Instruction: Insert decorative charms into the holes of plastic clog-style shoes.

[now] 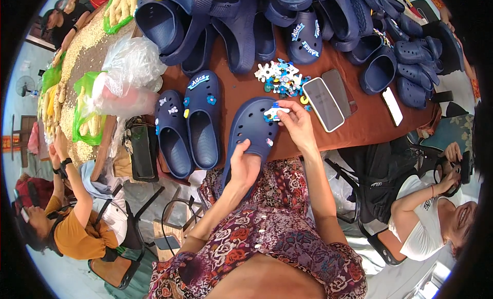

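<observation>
My left hand [245, 169] holds a navy blue foam clog [245, 124] at the table's near edge, fingers inside its opening and thumb on top. With my right hand [297, 124] I pinch a small blue and white shoe charm [273, 112] against the holes on the clog's upper right. A small charm [269, 142] sits on the same clog near the strap side. Left of it stand two decorated clogs, one [204, 119] with a lettered banner and flower charms, the other [173, 137] with small white charms. A pile of loose charms [282, 77] lies just beyond.
Many navy clogs [239, 32] are heaped along the far side, one lettered clog [305, 37] among them. Phones [323, 104] lie right of the charms, another white one [392, 107] farther right. Plastic bags [126, 78] stand at left. People sit on both sides.
</observation>
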Demonstrator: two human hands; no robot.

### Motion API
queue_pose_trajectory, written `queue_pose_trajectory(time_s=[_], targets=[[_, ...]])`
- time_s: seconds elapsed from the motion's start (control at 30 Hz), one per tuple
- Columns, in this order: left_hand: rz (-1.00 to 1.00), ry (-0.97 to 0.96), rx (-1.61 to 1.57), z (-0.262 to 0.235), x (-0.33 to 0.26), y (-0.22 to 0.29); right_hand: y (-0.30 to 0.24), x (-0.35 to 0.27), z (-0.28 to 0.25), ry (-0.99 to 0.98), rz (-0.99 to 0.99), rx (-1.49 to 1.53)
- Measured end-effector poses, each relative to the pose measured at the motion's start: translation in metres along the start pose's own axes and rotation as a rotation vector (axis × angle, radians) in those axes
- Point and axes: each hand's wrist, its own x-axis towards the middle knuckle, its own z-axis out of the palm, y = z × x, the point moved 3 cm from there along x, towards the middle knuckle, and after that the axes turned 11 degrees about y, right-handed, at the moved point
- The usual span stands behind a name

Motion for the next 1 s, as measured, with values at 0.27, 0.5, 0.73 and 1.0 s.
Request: queue_pose_trajectory(time_s=[0.27,0.5,0.73,1.0], targets=[[0.070,0.059,-0.121,-0.012,0.021,0.016,0.037,0.013,-0.026,0.169,0.082,-0.004],[0.094,0.057,-0.014,-0.013,0.018,0.017,0.021,0.000,-0.026,0.349,-0.401,-0.681],[0.246,0.020,0.380,-0.022,-0.024,0.011,0.003,-0.016,-0.012,0.277,-0.529,-0.897],[0.899,-0.177,0.940,0.004,-0.048,0.026,0.010,-0.002,-0.011,0.302,-0.616,-0.927]])
